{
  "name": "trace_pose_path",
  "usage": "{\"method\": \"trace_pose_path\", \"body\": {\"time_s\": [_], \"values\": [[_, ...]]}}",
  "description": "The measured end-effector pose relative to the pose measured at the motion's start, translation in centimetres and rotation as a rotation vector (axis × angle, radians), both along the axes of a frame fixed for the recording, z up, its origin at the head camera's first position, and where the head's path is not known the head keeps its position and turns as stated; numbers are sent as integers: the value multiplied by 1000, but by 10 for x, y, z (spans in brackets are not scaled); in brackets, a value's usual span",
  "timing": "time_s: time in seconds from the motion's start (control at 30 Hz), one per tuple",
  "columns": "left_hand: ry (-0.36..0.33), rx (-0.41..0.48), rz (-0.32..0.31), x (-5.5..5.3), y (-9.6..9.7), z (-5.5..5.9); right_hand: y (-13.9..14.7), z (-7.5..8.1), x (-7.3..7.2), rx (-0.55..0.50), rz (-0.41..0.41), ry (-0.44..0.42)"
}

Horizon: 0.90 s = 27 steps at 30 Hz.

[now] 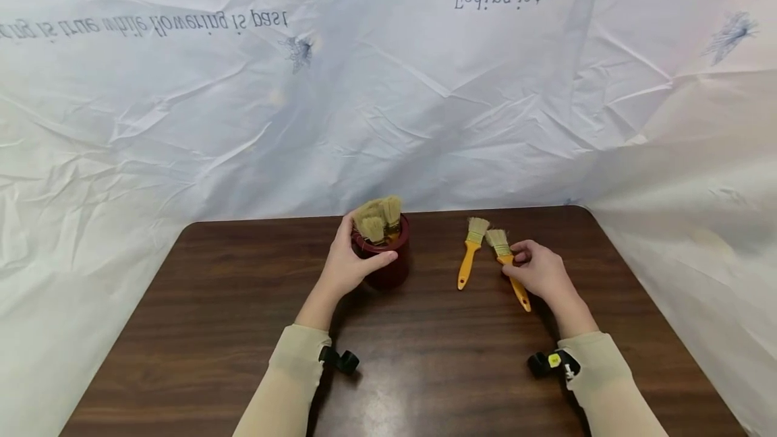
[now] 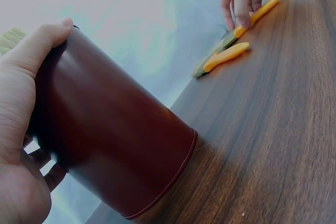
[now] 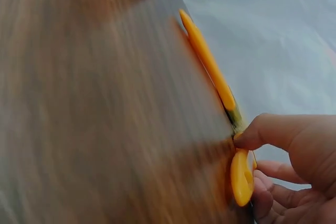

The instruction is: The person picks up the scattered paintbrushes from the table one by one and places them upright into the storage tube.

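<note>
A dark red cylindrical cup (image 1: 388, 276) stands near the back edge of the table, with several paintbrushes (image 1: 371, 228) in it, bristles up. My left hand (image 1: 347, 263) grips the cup near its rim, the thumb across the near side. In the left wrist view the cup's smooth wall (image 2: 115, 124) fills the middle. To the right, my right hand (image 1: 541, 274) pinches a paintbrush with a yellow handle (image 1: 520, 293) between thumb and fingers. Another yellow-handled paintbrush (image 1: 466, 265) lies just left of it, bristles toward the back; their bristle ends are close together.
The brown wood-grain table (image 1: 231, 342) has rounded back corners. A creased white sheet (image 1: 364, 106) printed with lettering hangs behind it and down both sides. Dark camera mounts (image 1: 340, 359) are strapped to both wrists over light sleeves (image 1: 607, 383).
</note>
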<state>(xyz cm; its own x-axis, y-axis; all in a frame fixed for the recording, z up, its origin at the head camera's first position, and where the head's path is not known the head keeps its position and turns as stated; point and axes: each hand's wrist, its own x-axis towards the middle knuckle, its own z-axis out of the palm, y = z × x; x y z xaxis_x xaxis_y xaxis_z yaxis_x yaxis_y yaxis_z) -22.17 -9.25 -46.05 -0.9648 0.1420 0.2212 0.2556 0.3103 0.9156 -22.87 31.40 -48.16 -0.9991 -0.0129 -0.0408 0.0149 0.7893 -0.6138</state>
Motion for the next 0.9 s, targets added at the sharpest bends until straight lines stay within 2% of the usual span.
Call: {"method": "trace_pose_path", "body": {"time_s": [0.13,0.5,0.7,0.9], "values": [[1,7,-4,-2,-2,0,4,1,1,26,9,0],[-1,5,-14,-5,-4,1,6,3,3,8,-6,26],[-2,7,-14,-6,-4,1,9,3,0,-18,-13,88],[0,5,-19,-6,-4,1,7,9,1,-85,18,187]]}}
